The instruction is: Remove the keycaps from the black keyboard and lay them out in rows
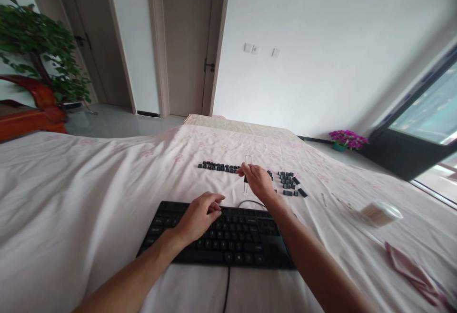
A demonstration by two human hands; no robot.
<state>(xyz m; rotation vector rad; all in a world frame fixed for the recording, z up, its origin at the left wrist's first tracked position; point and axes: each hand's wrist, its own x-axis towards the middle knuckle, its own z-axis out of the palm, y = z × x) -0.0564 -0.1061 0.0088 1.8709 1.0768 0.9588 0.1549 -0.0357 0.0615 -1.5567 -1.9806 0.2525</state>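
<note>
Looking down from the head camera, a black keyboard (228,244) lies on a white bedsheet with a faint pink flower print (89,198), its cable (226,290) running off the near edge toward the viewer. The left hand (198,217) rests on the far left part of the keyboard, fingers bent and drawn in against the thumb on the keys; whether they nip anything is not clear. The right hand (259,183) hovers just beyond the keyboard's far edge, its fingertips pinched on a thin wire keycap puller (247,160) whose loops stick out above and below the hand. A small dark piece sits at the fingertips, too small to name. Beyond the keyboard, a row of loose black keycaps (217,166) lies to the left of that hand, and a cluster of keycaps (290,182) to its right. Well to the right of the keyboard sit a white round container (380,212) and, nearer the viewer, a crumpled pink cloth (410,267).
</note>
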